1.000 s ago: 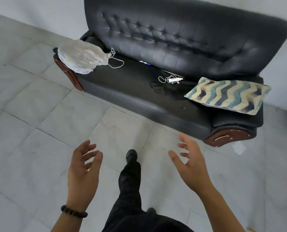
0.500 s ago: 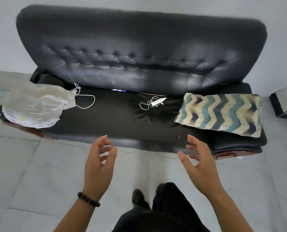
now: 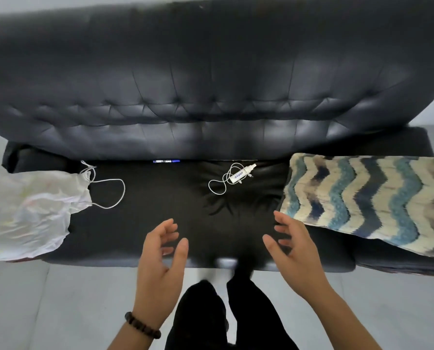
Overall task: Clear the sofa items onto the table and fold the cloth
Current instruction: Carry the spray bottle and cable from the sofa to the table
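Clearing not begun: left hand (image 3: 160, 263) and right hand (image 3: 294, 251), grips released, over sofa (image 3: 160, 198); next likely grasps charger (image 3: 237, 176).

The white cloth (image 3: 29, 213) runs off the left edge and the zigzag cushion (image 3: 367, 198) off the right. The small white bottle (image 3: 241, 174) bears what may be print, too small to read.

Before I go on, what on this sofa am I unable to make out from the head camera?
Table: nowhere in the head view.
White bag: contents hidden by its own cloudy material; left side cut off by the frame edge.
Black cloth: edges lost against the black seat.
Small white item with cord: label too small to read.
Pillow: right end cut off by the frame edge.
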Demonstrator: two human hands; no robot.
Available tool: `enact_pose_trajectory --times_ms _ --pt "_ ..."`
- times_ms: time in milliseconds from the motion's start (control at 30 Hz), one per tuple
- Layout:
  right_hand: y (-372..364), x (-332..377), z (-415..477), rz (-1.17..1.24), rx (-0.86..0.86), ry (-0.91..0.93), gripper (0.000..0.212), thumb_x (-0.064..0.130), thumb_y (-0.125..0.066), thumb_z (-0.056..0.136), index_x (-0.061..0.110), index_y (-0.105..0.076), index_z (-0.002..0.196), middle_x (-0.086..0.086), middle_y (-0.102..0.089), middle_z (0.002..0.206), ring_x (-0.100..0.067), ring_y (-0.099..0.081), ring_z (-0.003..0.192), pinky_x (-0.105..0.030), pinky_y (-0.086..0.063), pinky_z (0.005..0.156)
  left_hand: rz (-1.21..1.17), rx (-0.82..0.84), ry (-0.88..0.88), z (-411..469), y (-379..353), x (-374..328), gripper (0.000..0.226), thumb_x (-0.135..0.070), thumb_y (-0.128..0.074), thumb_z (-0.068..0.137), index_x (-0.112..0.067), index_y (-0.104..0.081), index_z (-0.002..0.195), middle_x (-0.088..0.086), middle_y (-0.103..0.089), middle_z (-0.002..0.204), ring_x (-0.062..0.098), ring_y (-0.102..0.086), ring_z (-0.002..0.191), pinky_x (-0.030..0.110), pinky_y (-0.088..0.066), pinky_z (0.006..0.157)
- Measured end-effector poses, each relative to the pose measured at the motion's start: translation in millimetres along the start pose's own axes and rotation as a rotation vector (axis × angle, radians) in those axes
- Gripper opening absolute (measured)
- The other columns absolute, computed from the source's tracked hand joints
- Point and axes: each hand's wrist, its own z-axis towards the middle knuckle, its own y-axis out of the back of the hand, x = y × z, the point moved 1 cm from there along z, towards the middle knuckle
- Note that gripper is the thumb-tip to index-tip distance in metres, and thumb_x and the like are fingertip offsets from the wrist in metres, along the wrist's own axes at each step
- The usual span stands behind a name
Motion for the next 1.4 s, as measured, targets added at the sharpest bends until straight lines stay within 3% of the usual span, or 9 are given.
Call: enact_pose_trajectory --times_ms 167,333,467,600,734,900,1067,1167,1400 --pt "-47.1 -28.2 92.9 -0.007 0.029 -0.079 0.047 0.027 -0.066 0.091 0.036 -0.047 0.134 0.018 -0.050 0.127 0.004 -0.051 0.118 -0.021 -0.047 0.092 -0.008 0.052 0.076 96.4 -42.6 38.4 0.042 -0.034 -0.055 0.084 -0.025 -0.051 0.125 -0.015 -0.059 0.118 0.001 -0.056 0.110 0.016 -0.047 0.086" --pt "-117.8 -124.6 212.6 -0.047 0.011 -0.152 0.051 0.029 -0.063 0.092 0.037 -0.042 0.138 0.014 -0.049 0.127 0.004 -0.051 0.115 -0.026 -0.050 0.093 -0.014 0.106 0.155 208.9 -127.5 142.6 0.037 -0.018 -0.061 0.090 -0.024 -0.051 0.125 -0.010 -0.059 0.119 -0.001 -0.056 0.107 0.009 -0.044 0.085" --pt "-175.3 -204.7 311.6 -0.032 -0.048 -0.189 0.055 0.027 -0.063 0.093 0.031 -0.041 0.142 0.008 -0.047 0.125 -0.003 -0.057 0.107 -0.035 -0.053 0.093 0.048 0.208 0.085 283.7 -204.4 234.4 0.035 -0.024 -0.064 0.089 -0.031 -0.049 0.120 -0.006 -0.059 0.118 0.003 -0.057 0.106 0.027 -0.050 0.088" --pt "-225.8 -261.8 397.8 -0.082 -0.138 -0.202 0.060 0.039 -0.058 0.095 0.033 -0.031 0.148 0.000 -0.044 0.126 -0.014 -0.063 0.097 -0.032 -0.050 0.092 0.126 0.308 0.021 341.1 -273.1 300.4 0.042 -0.023 -0.064 0.088 -0.026 -0.049 0.127 -0.007 -0.056 0.121 0.002 -0.055 0.108 0.018 -0.048 0.085" --pt "-260.8 -315.7 449.5 -0.058 -0.083 -0.321 0.063 0.049 -0.051 0.096 0.044 -0.019 0.150 -0.008 -0.037 0.130 -0.015 -0.049 0.096 -0.026 -0.038 0.093 0.146 0.381 0.021 392.6 -342.7 354.2 0.051 -0.027 -0.066 0.088 -0.022 -0.045 0.134 -0.006 -0.052 0.125 0.002 -0.053 0.110 0.022 -0.044 0.093" --pt "-273.2 -355.2 451.2 -0.008 -0.112 -0.241 0.047 0.039 -0.063 0.090 0.036 -0.035 0.128 -0.002 -0.040 0.122 -0.010 -0.054 0.089 -0.035 -0.049 0.090 -0.005 0.339 0.247 410.7 -392.6 407.2 0.052 -0.018 -0.070 0.084 -0.013 -0.046 0.129 0.005 -0.054 0.121 0.009 -0.052 0.107 0.026 -0.045 0.098" --pt "-260.7 -368.6 423.6 0.314 -0.332 -0.380 0.046 0.040 -0.062 0.074 0.059 -0.037 0.108 -0.004 -0.044 0.130 -0.026 -0.053 0.118 -0.049 -0.051 0.095 0.257 0.361 0.038 402.7 -402.2 413.4 0.055 -0.039 -0.073 0.078 -0.019 -0.051 0.125 -0.004 -0.059 0.109 0.020 -0.050 0.111 0.034 -0.041 0.099" --pt "-250.1 -365.4 404.7 0.406 -0.328 -0.445 0.048 0.029 -0.059 0.076 0.061 -0.038 0.105 -0.010 -0.044 0.134 -0.022 -0.056 0.114 -0.046 -0.052 0.096 0.417 0.354 -0.035 400.2 -404.1 408.6 0.036 -0.034 -0.065 0.086 -0.020 -0.058 0.119 -0.004 -0.068 0.095 0.025 -0.054 0.103 0.033 -0.040 0.093" --pt "-230.4 -350.2 344.7 0.307 -0.273 -0.524 0.054 0.025 -0.057 0.085 0.058 -0.038 0.123 -0.009 -0.053 0.125 -0.020 -0.057 0.107 -0.042 -0.051 0.096 0.261 0.320 0.176 355.1 -360.0 390.8 0.022 -0.028 -0.075 0.081 -0.019 -0.066 0.099 -0.009 -0.067 0.078 0.011 -0.063 0.074 0.029 -0.052 0.079"
